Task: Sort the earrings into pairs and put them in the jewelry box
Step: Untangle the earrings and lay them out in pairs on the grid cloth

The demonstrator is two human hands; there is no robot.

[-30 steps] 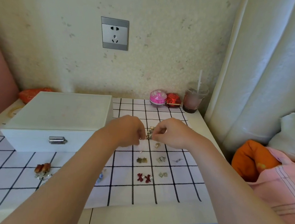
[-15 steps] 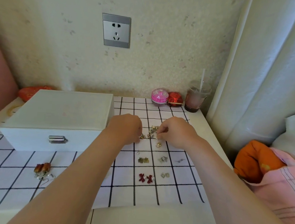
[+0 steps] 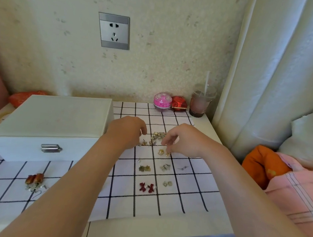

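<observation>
Gold earring is pinched by right hand fingers on the bench; left hand fingers curl over earring pile, grip unclear.

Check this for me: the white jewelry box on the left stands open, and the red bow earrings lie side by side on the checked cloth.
Not quite. The jewelry box is shut, with its lid down flat and the metal clasp on the front, as the head view shows. The rest holds: it is white and on the left, and the red bow earrings lie side by side on the checked cloth.
</observation>
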